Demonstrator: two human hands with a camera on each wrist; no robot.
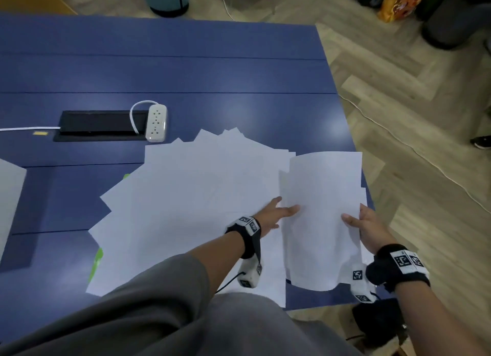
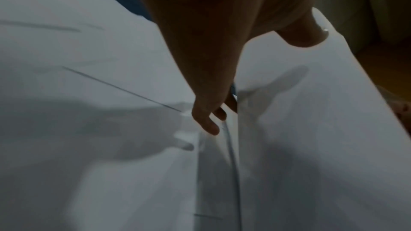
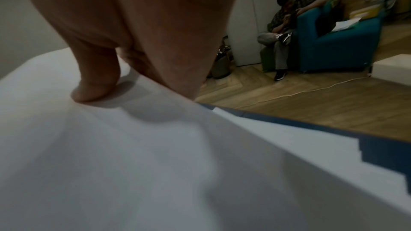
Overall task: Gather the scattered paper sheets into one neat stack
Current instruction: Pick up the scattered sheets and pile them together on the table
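Observation:
Several white sheets point(image 1: 191, 196) lie fanned out over the near middle of the blue table point(image 1: 186, 71). At the table's right edge a small bundle of sheets point(image 1: 324, 209) is lifted and curved. My left hand point(image 1: 281, 212) pinches its left edge, thumb on top and fingers underneath. My right hand point(image 1: 369, 225) grips its right edge, thumb lying on the paper. In the left wrist view the fingers point(image 2: 209, 120) slip under the bundle point(image 2: 311, 129). The right wrist view shows my thumb point(image 3: 95, 85) pressing on the bundle point(image 3: 133, 164). Further sheets lie stepped beneath it.
A white power strip point(image 1: 156, 123) sits beside a black cable hatch point(image 1: 101, 126) behind the papers. One more sheet point(image 1: 10, 196) shows at the far left. Something green point(image 1: 97, 260) peeks from under the fan. A white cable point(image 1: 414, 148) runs over the floor. A person point(image 3: 282, 29) sits by a teal armchair.

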